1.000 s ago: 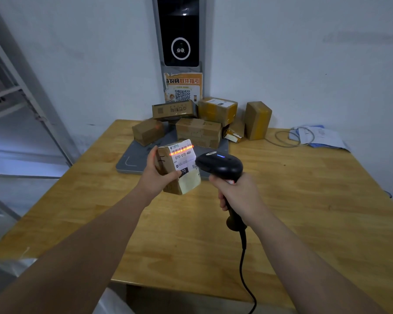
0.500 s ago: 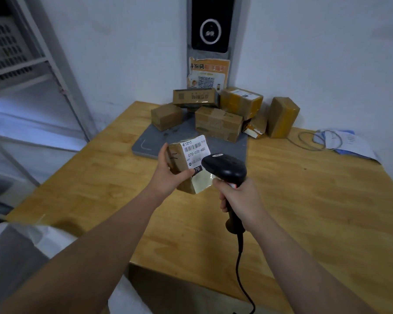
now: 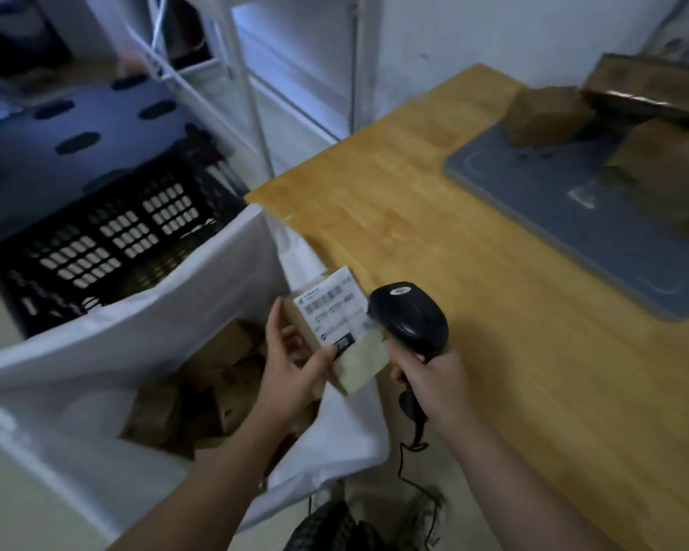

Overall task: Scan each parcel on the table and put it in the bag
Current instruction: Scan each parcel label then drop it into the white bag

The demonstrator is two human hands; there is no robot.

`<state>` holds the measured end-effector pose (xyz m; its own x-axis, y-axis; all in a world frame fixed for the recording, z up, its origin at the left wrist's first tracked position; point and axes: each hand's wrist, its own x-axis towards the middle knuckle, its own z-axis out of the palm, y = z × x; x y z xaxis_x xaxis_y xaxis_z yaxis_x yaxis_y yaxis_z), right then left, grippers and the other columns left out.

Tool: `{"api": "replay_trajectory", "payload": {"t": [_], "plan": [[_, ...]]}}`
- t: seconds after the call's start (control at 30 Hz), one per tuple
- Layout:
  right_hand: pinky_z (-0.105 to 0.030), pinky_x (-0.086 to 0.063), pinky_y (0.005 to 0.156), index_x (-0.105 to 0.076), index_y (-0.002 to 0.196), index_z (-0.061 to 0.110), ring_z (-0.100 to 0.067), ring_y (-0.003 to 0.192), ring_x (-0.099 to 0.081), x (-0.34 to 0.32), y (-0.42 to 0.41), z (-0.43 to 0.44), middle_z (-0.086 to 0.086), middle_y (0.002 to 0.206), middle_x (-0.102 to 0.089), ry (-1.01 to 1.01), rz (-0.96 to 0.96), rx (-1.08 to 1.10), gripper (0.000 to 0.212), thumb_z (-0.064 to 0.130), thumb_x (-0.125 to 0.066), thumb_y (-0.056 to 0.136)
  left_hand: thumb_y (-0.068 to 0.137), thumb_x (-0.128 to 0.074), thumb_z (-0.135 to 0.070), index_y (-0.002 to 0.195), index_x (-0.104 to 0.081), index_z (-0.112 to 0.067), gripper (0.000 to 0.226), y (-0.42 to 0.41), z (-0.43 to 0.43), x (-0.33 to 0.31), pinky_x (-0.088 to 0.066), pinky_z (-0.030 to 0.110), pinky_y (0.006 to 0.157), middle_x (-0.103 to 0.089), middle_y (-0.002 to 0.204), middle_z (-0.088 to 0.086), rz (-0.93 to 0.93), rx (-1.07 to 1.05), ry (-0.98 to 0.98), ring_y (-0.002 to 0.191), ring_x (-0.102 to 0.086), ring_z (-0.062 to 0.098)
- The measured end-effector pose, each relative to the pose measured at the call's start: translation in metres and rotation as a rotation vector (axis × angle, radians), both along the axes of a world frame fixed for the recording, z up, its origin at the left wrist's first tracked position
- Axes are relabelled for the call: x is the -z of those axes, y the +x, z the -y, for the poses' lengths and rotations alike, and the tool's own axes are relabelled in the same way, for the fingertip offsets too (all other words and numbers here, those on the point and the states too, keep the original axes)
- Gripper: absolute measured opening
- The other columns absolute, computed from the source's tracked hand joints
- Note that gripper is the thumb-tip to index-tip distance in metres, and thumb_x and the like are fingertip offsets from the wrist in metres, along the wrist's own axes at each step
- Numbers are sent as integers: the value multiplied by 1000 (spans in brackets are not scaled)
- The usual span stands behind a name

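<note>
My left hand point(image 3: 291, 371) grips a small cardboard parcel point(image 3: 337, 328) with a white barcode label, held over the right edge of the open white bag point(image 3: 108, 351). Several brown parcels point(image 3: 199, 395) lie inside the bag. The black handheld scanner point(image 3: 408, 318) is in the grip of my right hand point(image 3: 430, 381), just right of the parcel, with its cable hanging down. More brown parcels point(image 3: 545, 115) are piled at the far right of the wooden table point(image 3: 474, 312), blurred.
A grey flat scale pad point(image 3: 565, 216) lies on the table under the piled parcels. A black plastic crate point(image 3: 108, 240) stands behind the bag. A white metal shelf frame point(image 3: 251, 93) rises at the back left.
The view has swung left and down from the table to the bag. My left hand has carried the parcel off the table edge to above the bag. The scanner's red line is gone.
</note>
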<state>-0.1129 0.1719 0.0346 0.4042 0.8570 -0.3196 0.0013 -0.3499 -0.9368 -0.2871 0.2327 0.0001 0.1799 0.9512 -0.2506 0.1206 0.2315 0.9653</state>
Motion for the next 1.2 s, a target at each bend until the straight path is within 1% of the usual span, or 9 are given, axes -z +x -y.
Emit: {"api": "replay_trajectory", "payload": {"t": [0.17,0.27,0.33,0.5,0.7,0.77,0.87,0.97,1.2], "plan": [[-30,-39,56,-52,59,10,-21,55,-49,21,-48,-26,-17,59,-49,-76,-29,-86,32,8,-70,85,64,-79,-47,143,-7,-58,107,-83,-5,42,-37,49,110,-34,145,5,-322,-206,-81,133,-39,21],[-18,-43,55,-49,58,25,-6,52,-54,33,-66,-38,10,49,-52,-129,-22,-137,38,8,-70,85,72,-78,-48,152,-10,-35,106,-108,-24,66,-22,50,112,-29,146,14,-841,-132,-104,134,-30,33],[-13,-42,54,-49,63,29,1,53,-55,41,-77,-47,16,47,-52,-141,9,-169,37,9,-70,85,75,-73,-51,152,-12,-29,100,-111,-44,78,-18,51,112,-28,147,18,-1027,-23,-89,134,-26,38],[-7,-40,51,-61,80,22,3,59,-60,60,-95,-76,17,54,-59,-120,111,-161,15,13,-72,82,69,-79,-46,134,-40,-15,82,-92,-104,117,-40,54,95,-46,132,22,-1225,211,300,118,-47,43],[-14,-42,56,-63,76,22,-1,61,-60,78,-98,-88,7,59,-60,-149,181,-120,14,14,-72,81,51,-87,-9,93,-71,-2,45,-78,-133,157,-54,38,60,-66,100,27,-1366,430,474,79,-65,41],[-19,-46,57,-64,77,20,-4,62,-61,80,-96,-86,4,59,-61,-157,189,-115,11,15,-73,81,48,-87,-12,89,-71,-2,45,-78,-128,161,-50,33,54,-65,91,21,-1365,491,464,74,-63,38],[-21,-51,60,-65,83,21,-6,67,-65,77,-90,-82,2,65,-66,-160,197,-96,9,17,-73,82,67,-81,-23,105,-65,-3,46,-74,-119,147,-53,37,64,-61,97,18,-1327,490,371,88,-60,37],[-13,-42,52,-61,76,22,-1,57,-61,71,-82,-79,11,54,-61,-152,178,-44,15,15,-73,81,94,-55,-30,132,-48,-14,42,-67,-114,121,-46,41,91,-50,127,12,-1192,448,300,117,-47,31],[-32,-40,61,-45,58,14,-24,60,-54,32,-52,-68,-12,59,-51,-110,130,83,34,10,-67,83,98,-50,-32,137,-47,-16,43,-47,-90,53,-34,38,109,-45,141,6,-997,356,484,131,-39,25]]}}
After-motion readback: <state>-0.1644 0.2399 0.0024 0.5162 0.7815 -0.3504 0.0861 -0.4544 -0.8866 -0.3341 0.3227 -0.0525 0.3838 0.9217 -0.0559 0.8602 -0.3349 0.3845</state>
